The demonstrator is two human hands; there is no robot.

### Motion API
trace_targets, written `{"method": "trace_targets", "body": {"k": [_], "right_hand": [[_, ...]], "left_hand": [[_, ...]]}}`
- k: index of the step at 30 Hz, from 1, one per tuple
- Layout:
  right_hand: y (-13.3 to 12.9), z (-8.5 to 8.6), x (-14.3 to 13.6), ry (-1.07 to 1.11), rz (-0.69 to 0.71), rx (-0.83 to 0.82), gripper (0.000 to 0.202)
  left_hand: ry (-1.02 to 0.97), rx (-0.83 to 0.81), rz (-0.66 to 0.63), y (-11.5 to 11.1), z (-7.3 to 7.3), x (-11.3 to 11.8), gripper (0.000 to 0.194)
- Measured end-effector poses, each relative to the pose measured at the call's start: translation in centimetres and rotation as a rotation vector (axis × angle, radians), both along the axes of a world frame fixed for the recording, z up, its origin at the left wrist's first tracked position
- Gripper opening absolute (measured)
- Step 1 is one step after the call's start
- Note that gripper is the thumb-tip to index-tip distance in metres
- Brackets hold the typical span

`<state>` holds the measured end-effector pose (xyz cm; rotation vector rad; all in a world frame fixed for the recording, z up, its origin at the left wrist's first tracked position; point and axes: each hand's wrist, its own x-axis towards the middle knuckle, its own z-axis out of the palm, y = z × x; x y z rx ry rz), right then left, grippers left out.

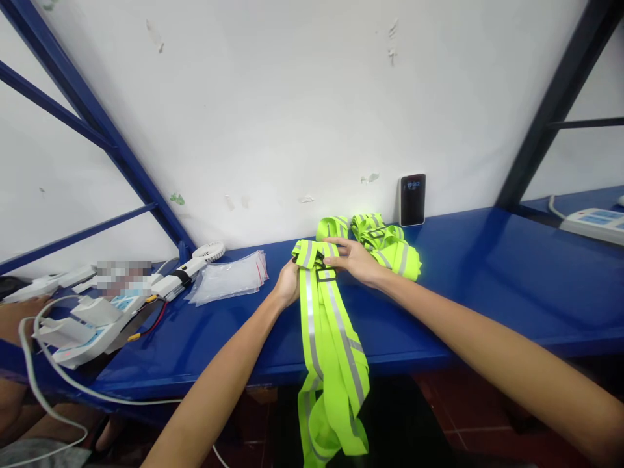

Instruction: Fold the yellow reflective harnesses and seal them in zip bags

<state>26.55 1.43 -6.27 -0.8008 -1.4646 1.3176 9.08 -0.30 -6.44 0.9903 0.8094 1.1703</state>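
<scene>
A neon-yellow reflective strap (pixel 336 344) with grey stripes and black buckles hangs in long loops over the front edge of the blue table. My left hand (pixel 288 283) grips its bunched upper end from the left, the fingers partly hidden behind the webbing. From the right, my right hand (pixel 355 261) pinches the same end close to a black buckle (pixel 326 275). Just behind my hands lies a rolled reflective strap (pixel 333 227), and beside it, to the right, a bundle of folded reflective straps (pixel 402 259).
Clear plastic bags (pixel 231 278) lie left of my hands, near a white handheld fan (pixel 195 263). Further left are a power strip (pixel 92 338) with plugs and cables, and another person's arm (pixel 22 318). A black-screened device (pixel 412 200) leans against the wall.
</scene>
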Motion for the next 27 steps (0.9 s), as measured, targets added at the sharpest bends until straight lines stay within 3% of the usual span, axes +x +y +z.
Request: {"method": "trace_targets", "body": {"k": [3,8,17,21,24,27], "right_hand": [[-0.1,0.1,0.1,0.005,-0.015,0.036,0.064],[-0.3,0.5,0.2,-0.030,-0.078,0.151,0.063],[-0.4,0.3,-0.1,0.026,-0.068,0.158,0.064],[-0.3,0.1,-0.2,0.023,-0.117,0.196,0.063],[-0.1,0.0,-0.2,0.024,-0.151,0.210,0.064],[0.1,0.0,-0.1,0.028,-0.179,0.223,0.065]], "left_hand": [[0.016,0.027,0.027,0.1,0.1,0.0,0.044],[0.152,0.180,0.047,1.0,-0.8,-0.7,0.045],[0.287,0.196,0.169,0.9,-0.9,-0.9,0.045],[0.432,0.307,0.231,0.9,-1.1,-0.7,0.040],[0.546,0.387,0.210,0.9,-1.4,-0.6,0.040],[0.531,0.417,0.148,1.0,-1.7,-0.4,0.040]]}}
